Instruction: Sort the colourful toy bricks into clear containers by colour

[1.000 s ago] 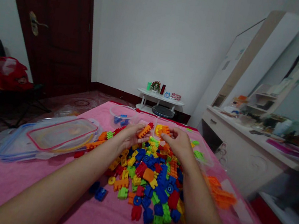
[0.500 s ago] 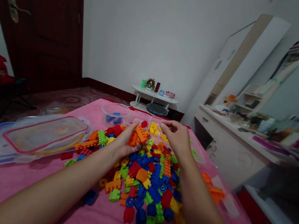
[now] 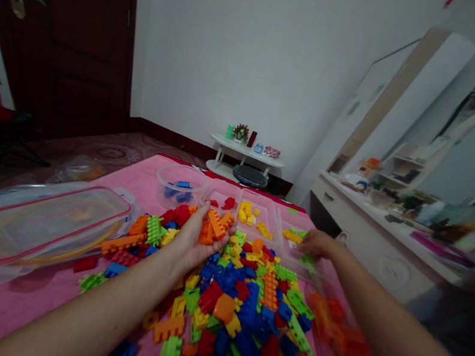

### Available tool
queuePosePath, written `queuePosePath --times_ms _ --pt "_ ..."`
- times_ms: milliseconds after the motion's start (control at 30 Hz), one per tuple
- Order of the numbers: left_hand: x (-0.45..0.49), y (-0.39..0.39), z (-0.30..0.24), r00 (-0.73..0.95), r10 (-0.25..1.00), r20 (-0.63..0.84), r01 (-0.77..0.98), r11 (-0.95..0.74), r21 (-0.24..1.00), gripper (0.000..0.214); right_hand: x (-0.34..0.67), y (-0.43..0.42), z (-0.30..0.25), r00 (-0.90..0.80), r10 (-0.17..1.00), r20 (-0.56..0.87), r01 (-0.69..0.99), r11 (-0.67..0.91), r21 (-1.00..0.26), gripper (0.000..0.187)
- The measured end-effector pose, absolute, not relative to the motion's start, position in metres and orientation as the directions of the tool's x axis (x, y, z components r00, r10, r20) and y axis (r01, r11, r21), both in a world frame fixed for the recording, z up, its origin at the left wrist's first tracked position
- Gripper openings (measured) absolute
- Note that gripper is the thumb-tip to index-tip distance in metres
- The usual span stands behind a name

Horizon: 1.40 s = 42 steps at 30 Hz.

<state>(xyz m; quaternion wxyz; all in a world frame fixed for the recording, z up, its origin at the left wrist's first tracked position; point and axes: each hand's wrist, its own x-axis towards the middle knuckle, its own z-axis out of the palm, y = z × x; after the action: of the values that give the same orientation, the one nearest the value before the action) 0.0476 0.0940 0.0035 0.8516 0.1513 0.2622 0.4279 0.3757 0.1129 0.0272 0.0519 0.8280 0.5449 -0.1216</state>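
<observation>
My left hand (image 3: 195, 243) is closed around several orange building blocks (image 3: 215, 226), held palm up above the left part of a mixed heap of plastic building blocks (image 3: 244, 301). My right hand (image 3: 317, 244) reaches down at the clear box (image 3: 288, 214) on the right, its fingers bent together. Yellow and green blocks (image 3: 294, 236) lie by its fingertips; whatever the fingers hold is hidden. Beside that box, another clear box holds yellow blocks (image 3: 249, 211), and one farther left has red blocks (image 3: 228, 203). A round clear tub (image 3: 160, 174) contains blue blocks (image 3: 179, 191).
Clear lids (image 3: 47, 225), one with a red rim, are stacked on the left of the pink cloth (image 3: 32, 314). Orange blocks (image 3: 337, 328) sit in a clear container under my right forearm. A white dresser (image 3: 367, 242) stands to the right.
My right hand has moved right and lower, from above the yellow blocks' box to the box on the right. My left hand keeps its orange blocks. The view has shifted slightly.
</observation>
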Motion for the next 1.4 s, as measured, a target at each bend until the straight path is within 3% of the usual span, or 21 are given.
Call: queuePosePath --times_ms 133,233,300,500,633,700,833,967,1167,1400 --pt "0.048 0.096 0.001 0.512 0.804 -0.303 -0.658 0.594 0.462 0.042 0.384 0.138 0.026 0.327 0.922 -0.206 0.938 -0.343 -0.044 0.028" --pt "0.048 0.096 -0.001 0.526 0.799 -0.293 -0.657 0.600 0.457 0.042 0.382 0.151 0.015 0.303 0.935 -0.183 0.951 -0.309 -0.009 0.052" --pt "0.049 0.095 -0.001 0.523 0.802 -0.289 -0.661 0.596 0.457 0.040 0.378 0.155 0.006 0.290 0.942 -0.168 0.957 -0.289 0.031 0.057" --pt "0.050 0.093 0.000 0.511 0.811 -0.284 -0.666 0.583 0.466 0.038 0.362 0.153 0.011 0.321 0.939 -0.119 0.947 -0.319 0.043 0.031" --pt "0.050 0.093 0.001 0.502 0.805 -0.315 -0.650 0.592 0.476 0.041 0.351 0.158 0.049 0.349 0.935 -0.067 0.926 -0.355 -0.130 0.015" --pt "0.050 0.094 0.001 0.517 0.790 -0.329 -0.634 0.612 0.473 0.043 0.340 0.158 0.069 0.316 0.949 -0.019 0.911 -0.308 -0.275 0.017" --pt "0.050 0.094 0.004 0.491 0.806 -0.329 -0.660 0.591 0.463 0.041 0.295 0.140 0.089 0.247 0.950 0.190 0.847 -0.116 -0.519 0.035" --pt "0.050 0.091 0.009 0.465 0.838 -0.285 -0.724 0.545 0.423 0.041 0.233 0.099 0.073 0.135 0.933 0.335 0.614 0.186 -0.767 0.027" --pt "0.048 0.087 0.016 0.491 0.860 -0.138 -0.756 0.499 0.424 0.044 0.179 0.056 0.034 0.008 0.869 0.495 0.712 0.342 -0.613 0.033" --pt "0.056 0.075 0.023 0.473 0.875 -0.100 -0.746 0.459 0.482 0.039 0.161 0.046 0.018 -0.011 0.862 0.507 0.766 0.333 -0.550 0.037"
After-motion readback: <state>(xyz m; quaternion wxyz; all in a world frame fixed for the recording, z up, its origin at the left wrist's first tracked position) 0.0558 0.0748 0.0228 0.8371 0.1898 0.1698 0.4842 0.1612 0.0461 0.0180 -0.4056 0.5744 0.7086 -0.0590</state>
